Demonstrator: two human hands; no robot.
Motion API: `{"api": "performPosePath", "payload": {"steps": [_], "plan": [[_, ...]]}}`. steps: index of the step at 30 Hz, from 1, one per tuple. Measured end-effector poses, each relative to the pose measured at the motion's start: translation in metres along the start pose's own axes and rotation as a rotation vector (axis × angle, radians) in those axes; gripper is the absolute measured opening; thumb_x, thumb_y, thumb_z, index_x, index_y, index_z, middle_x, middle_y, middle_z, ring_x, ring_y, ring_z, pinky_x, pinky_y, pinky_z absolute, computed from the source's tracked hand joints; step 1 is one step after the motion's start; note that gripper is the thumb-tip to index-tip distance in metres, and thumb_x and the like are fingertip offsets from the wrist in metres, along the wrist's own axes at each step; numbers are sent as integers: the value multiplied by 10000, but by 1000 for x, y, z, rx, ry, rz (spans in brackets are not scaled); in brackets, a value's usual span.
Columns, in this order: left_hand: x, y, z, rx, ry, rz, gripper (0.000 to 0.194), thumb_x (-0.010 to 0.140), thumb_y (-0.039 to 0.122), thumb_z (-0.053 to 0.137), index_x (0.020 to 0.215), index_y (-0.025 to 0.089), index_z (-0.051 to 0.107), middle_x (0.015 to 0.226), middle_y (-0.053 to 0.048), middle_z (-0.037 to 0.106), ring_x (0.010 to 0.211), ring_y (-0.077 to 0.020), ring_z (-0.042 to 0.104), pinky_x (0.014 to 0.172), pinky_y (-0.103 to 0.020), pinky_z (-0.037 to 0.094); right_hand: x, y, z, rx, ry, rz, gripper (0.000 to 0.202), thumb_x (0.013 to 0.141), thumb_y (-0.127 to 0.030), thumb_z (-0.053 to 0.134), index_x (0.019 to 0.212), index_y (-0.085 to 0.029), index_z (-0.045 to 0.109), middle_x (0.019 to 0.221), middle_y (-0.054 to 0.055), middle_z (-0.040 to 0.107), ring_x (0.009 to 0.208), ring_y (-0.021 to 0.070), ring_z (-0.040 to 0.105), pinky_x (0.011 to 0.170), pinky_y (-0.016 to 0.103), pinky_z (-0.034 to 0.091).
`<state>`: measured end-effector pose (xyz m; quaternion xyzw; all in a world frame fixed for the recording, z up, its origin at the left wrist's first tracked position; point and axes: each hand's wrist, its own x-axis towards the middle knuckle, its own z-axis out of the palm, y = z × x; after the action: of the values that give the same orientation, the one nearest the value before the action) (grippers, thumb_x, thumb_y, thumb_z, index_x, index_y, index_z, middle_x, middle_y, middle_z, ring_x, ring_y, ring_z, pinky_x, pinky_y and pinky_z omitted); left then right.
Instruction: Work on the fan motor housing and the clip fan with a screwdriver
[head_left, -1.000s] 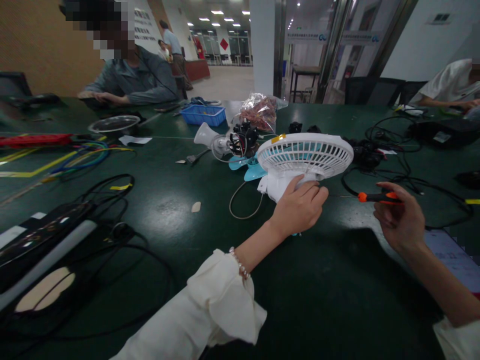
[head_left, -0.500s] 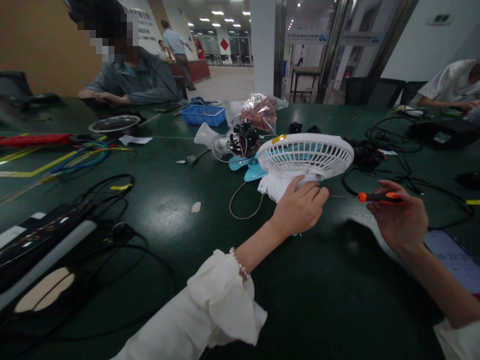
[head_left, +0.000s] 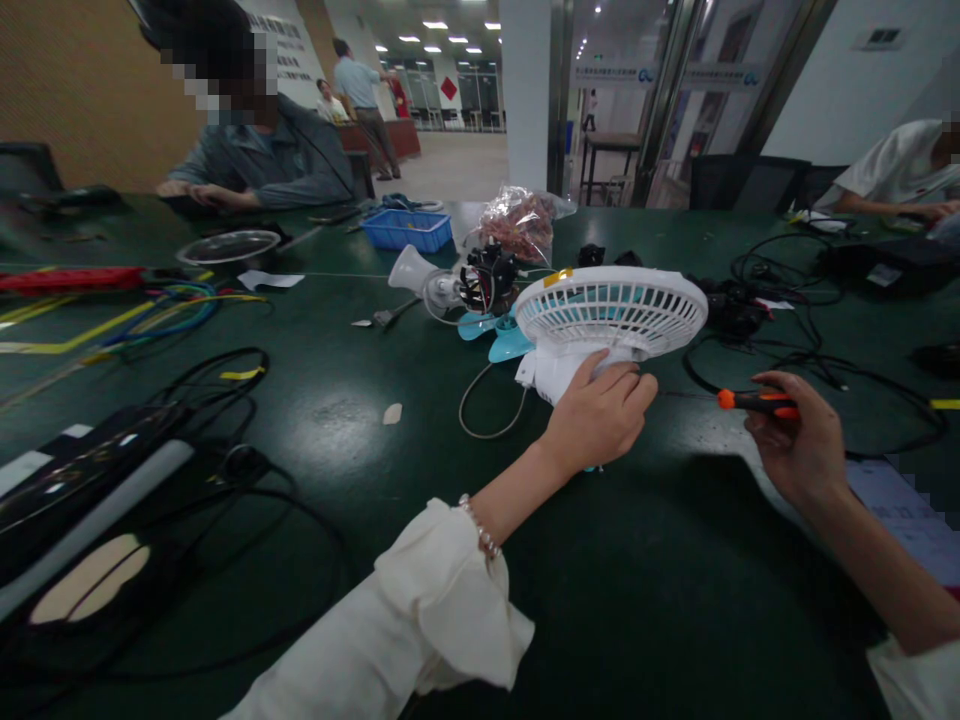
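Note:
A small white fan (head_left: 611, 310) with a slotted grille lies tipped on the dark green table, its grille facing up and away. My left hand (head_left: 600, 410) is wrapped round the white motor housing below the grille. To the right, my right hand (head_left: 802, 440) grips an orange and black screwdriver (head_left: 757, 401), whose thin shaft points left at the housing. My left fingers hide where its tip ends. Behind the fan are light-blue fan blades (head_left: 512, 340) and a white fan part with an exposed dark motor (head_left: 487, 280).
A blue tray (head_left: 409, 230) and a clear bag of reddish-brown pieces (head_left: 517, 222) stand farther back. A power strip (head_left: 82, 470) and black cables lie at left, more cables (head_left: 810, 350) at right. A phone (head_left: 900, 520) rests beside my right forearm. A person (head_left: 262, 160) sits across the table.
My right hand has shifted slightly and its fingers have rolled round the screwdriver handle. My left hand and the fan have stayed in place.

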<state>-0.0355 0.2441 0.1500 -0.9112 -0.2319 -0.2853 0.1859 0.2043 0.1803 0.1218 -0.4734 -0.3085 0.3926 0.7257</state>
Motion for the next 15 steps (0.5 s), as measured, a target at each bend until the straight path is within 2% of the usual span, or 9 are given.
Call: {"api": "performPosePath", "payload": {"steps": [6,12,15], "plan": [[0,1,1,0,2,-11,258,912,209,413,1101,130,570,1075,-78,678,1146,-184,556,1095,-407,332,-4,-2,1,-8,-35,25,225,779,-408,621,700,-208,690,468,-12,430,394,94,331,352,282,168],[0,1,1,-10,2,-15,258,919,211,400,1098,137,570,1079,-80,676,1145,-190,559,1098,-413,325,-6,-5,4,-26,-183,-22,252,803,-440,552,720,-243,686,414,-26,332,373,121,259,371,308,171],[0,0,1,-10,-5,-12,269,922,211,391,1114,132,562,1092,-85,670,1145,-189,560,1099,-412,321,-9,-7,6,-8,-215,8,251,795,-441,548,731,-245,692,408,-24,322,384,121,249,384,299,175]]}}
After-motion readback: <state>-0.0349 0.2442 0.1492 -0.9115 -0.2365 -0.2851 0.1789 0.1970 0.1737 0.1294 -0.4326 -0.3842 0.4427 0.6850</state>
